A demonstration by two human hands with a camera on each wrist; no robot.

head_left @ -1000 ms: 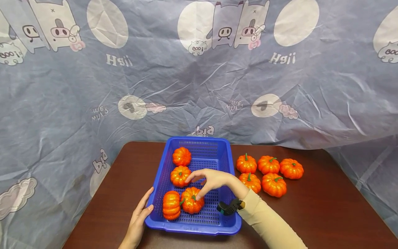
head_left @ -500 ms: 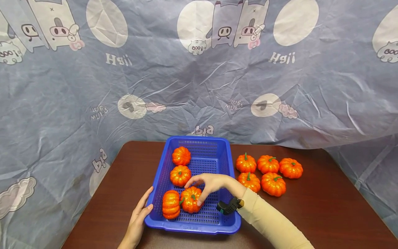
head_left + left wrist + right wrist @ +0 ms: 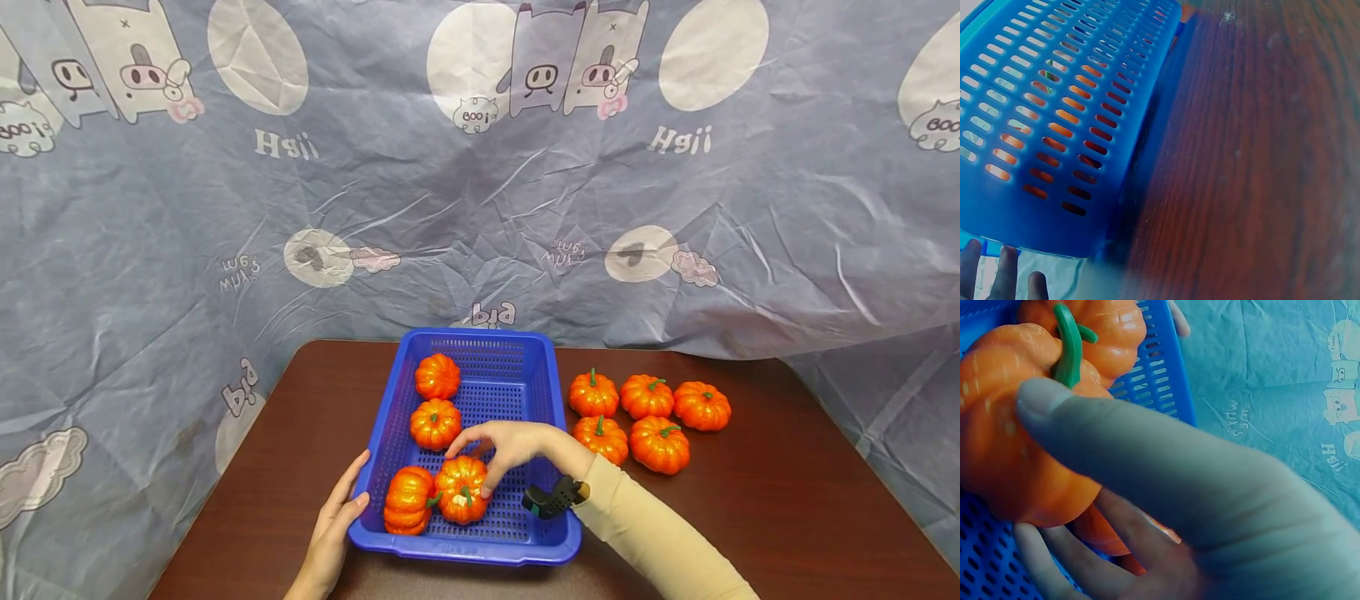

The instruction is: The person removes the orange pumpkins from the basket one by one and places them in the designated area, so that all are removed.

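Observation:
A blue perforated plastic basket [image 3: 465,548] holds several small orange toy pumpkins. My right hand [image 3: 512,446] reaches over its right side and holds a green-stemmed pumpkin [image 3: 454,478] near the front; the right wrist view shows my thumb on this pumpkin [image 3: 1022,462] beside the stem and my fingers at its far side. The held pumpkin tilts toward me, against another pumpkin [image 3: 407,502] lying on its side. Along the basket's left rim, my left hand [image 3: 330,523] rests with fingers extended; in the left wrist view its fingertips [image 3: 1007,269] show near the basket wall [image 3: 1054,206].
Two more pumpkins, a rear one [image 3: 437,377] and a middle one [image 3: 435,425], sit along the basket's left side. Right of the basket, a group of several pumpkins [image 3: 660,446] stands on the dark wooden table [image 3: 780,500]. A printed grey-blue cloth [image 3: 480,208] hangs behind.
My right hand has lowered onto the front pumpkin, which now tips forward with its stem toward me. The sideways pumpkin has shifted left and tilted. My left hand stays at the rim.

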